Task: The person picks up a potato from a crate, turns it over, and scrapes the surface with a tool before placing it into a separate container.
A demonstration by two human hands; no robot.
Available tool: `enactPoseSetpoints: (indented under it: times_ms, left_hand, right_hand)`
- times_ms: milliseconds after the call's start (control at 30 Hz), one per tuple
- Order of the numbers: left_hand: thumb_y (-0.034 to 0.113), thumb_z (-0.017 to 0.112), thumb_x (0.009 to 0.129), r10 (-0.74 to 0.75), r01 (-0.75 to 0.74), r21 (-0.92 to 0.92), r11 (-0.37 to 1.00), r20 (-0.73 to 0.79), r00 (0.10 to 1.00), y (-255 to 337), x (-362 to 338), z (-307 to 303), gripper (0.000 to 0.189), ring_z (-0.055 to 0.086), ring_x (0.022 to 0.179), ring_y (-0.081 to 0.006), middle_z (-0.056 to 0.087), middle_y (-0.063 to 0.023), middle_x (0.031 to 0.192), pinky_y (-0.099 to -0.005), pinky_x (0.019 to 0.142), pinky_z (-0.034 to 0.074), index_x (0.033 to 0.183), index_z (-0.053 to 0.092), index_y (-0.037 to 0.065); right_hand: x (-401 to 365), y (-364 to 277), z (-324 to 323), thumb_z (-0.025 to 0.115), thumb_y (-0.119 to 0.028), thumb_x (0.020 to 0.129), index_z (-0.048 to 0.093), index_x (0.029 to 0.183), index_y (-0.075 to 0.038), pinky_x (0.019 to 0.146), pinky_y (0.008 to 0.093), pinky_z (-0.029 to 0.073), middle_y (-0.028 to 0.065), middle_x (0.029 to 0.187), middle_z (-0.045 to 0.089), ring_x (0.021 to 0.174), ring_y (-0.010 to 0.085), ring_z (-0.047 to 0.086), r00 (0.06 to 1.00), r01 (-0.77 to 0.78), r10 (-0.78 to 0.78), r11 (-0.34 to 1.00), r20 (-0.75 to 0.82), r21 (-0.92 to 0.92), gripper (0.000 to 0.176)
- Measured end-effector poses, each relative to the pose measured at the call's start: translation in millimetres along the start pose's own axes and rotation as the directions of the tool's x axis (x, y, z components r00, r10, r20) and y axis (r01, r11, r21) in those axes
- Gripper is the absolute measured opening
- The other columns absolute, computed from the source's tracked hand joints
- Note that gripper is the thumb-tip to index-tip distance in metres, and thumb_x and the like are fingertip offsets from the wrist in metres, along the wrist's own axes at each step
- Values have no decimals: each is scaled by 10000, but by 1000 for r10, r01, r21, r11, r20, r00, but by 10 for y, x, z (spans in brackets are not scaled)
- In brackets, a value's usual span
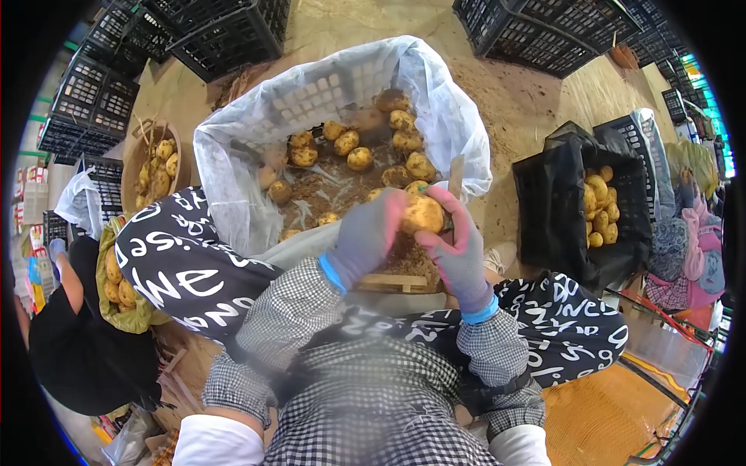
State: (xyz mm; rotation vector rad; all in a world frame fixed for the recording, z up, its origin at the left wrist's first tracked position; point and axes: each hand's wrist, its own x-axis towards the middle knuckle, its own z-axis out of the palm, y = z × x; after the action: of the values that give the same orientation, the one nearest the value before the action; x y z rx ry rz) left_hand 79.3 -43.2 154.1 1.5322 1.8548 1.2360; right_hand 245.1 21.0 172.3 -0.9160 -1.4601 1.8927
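Observation:
A yellow, soil-marked potato (pixel 423 214) is held over the lined crate (pixel 458 109) in front of me. My right hand (pixel 464 256), in a grey and pink glove, grips it between thumb and fingers. My left hand (pixel 364 239), gloved the same way, is curled closed against the potato's left side; its fingertips are hidden, so I cannot make out what they hold. Inside the crate, several loose potatoes (pixel 359 159) lie on a soil-covered bottom. White translucent sheeting covers the crate's walls.
A wooden bar (pixel 392 282) lies at the crate's near side. To the right stands a black-lined crate (pixel 536 210) with potatoes. At left are a basket (pixel 180 179) of potatoes and a green sack (pixel 116 314). Black crates (pixel 233 43) are stacked behind. Another person's arm (pixel 68 279) shows far left.

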Motion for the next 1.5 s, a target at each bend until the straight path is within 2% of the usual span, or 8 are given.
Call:
enactPoseSetpoints:
  times_ms: [200, 333, 600, 767, 967, 1133, 1367, 1500]
  left_hand:
    - [250, 525, 993, -288, 301, -320, 898, 89, 953, 168, 57, -85, 265, 649, 774, -292, 644, -148, 961, -367, 655, 504, 1174, 566, 60]
    - [291, 651, 915, -90, 76, -277, 958, -40, 995, 127, 155, -94, 445, 622, 1002, -292, 598, -149, 1169, -371, 833, 502, 1288, 544, 73]
    - [385, 826, 691, 123, -123, -7, 992, 60, 991, 53, 124, -85, 757, 537, 1132, -327, 565, -155, 1173, -430, 968, 425, 1333, 532, 113]
    - [391, 860, 620, 76, -84, 97, 992, 84, 994, 212, 113, -98, 805, 547, 1047, -307, 562, -112, 1072, -419, 913, 441, 1314, 546, 128]
    - [374, 866, 608, 57, -61, 63, 996, 65, 996, 287, 94, -55, 789, 547, 998, -301, 560, -99, 1035, -414, 886, 439, 1293, 560, 129]
    - [325, 841, 666, 56, -70, 129, 989, 106, 993, 325, 115, -164, 688, 561, 986, -270, 563, -92, 1022, -384, 875, 454, 1262, 582, 98]
    - [234, 685, 871, -310, -6, -607, 795, -414, 856, -181, 828, -856, 310, 550, 896, -94, 627, -53, 1027, -283, 776, 471, 1122, 655, 55]
    - [261, 618, 897, -412, 416, -97, 904, 57, 909, -838, 1144, -1067, 319, 601, 873, -119, 665, -100, 985, -301, 754, 495, 1112, 654, 28]
  right_hand:
    - [15, -140, 76, 640, -344, 932, 365, 1440, -7, 819, 243, 505, 60, 1270, 548, 1054, 127, 588, 995, -95, 92, 945, 26, 314, 668]
    - [38, -50, 33, 442, -411, 1022, 353, 1438, 4, 939, 358, 510, 106, 1307, 528, 1205, 222, 552, 987, -161, 145, 811, 73, 562, 595]
    - [69, -160, 188, 423, -481, 1012, 382, 1413, 14, 854, 304, 541, 93, 1264, 554, 1106, 177, 598, 997, -40, 31, 991, 68, 131, 639]
    - [49, -54, 162, 348, -305, 1052, 448, 1321, 57, 918, 354, 543, 144, 1245, 553, 1102, 242, 614, 976, -213, 219, 924, 19, 316, 462]
    - [62, 273, -3, 274, -415, 1053, 480, 1305, 49, 924, 366, 533, 145, 1192, 616, 1092, 236, 625, 991, 132, -132, 991, -22, -1, 566]
    - [93, 79, 75, 350, -504, 1013, 438, 1356, 12, 952, 368, 513, 146, 1246, 580, 1107, 244, 617, 970, -244, 230, 877, 83, 415, 627]
    - [64, -341, 37, 538, -411, 931, 429, 1385, 2, 875, 403, 532, 153, 1210, 595, 1061, 268, 604, 954, -215, 300, 693, -4, 688, 623]
    - [148, -253, -119, 513, -369, 952, 416, 1395, 2, 724, 308, 526, 188, 1169, 602, 916, 223, 604, 985, -160, 163, 690, 64, 706, 586]
